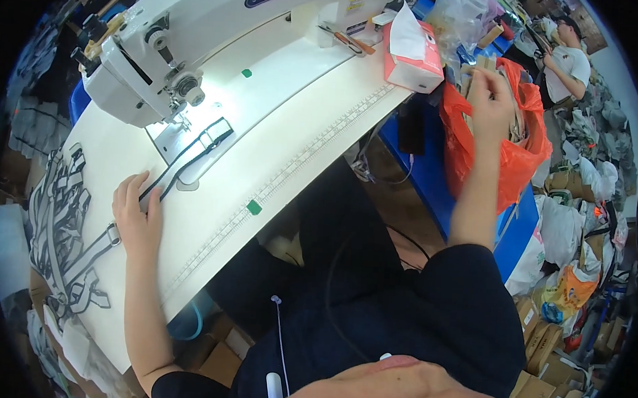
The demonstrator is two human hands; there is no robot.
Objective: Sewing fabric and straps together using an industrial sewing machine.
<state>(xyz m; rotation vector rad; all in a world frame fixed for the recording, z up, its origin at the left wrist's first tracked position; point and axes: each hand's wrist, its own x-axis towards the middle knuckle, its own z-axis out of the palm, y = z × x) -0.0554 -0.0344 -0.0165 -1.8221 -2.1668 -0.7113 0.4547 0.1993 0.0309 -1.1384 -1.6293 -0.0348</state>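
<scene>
My left hand point(138, 209) rests on the white table with its fingers apart, touching a narrow grey-and-black strap point(169, 172) that runs beneath it. The strap's far end, with a rectangular buckle point(215, 132), lies by the needle of a white sewing machine point(136, 73). Beside my left wrist, a metal buckle point(114, 234) sits on a strap leading into a tangled pile of similar straps point(58, 223). Over at the right, my right hand point(491, 96) is closed above an open red plastic bag point(470, 163) containing beige pieces. What its fingers hold is hidden.
A red-and-white tissue box point(413, 57) stands at the table's right end, near orange-handled pliers point(351, 40). A phone point(412, 128) with a cable lies on a blue surface. Green scraps point(254, 207) dot the table. Another person point(568, 64) stands at the far right among bags.
</scene>
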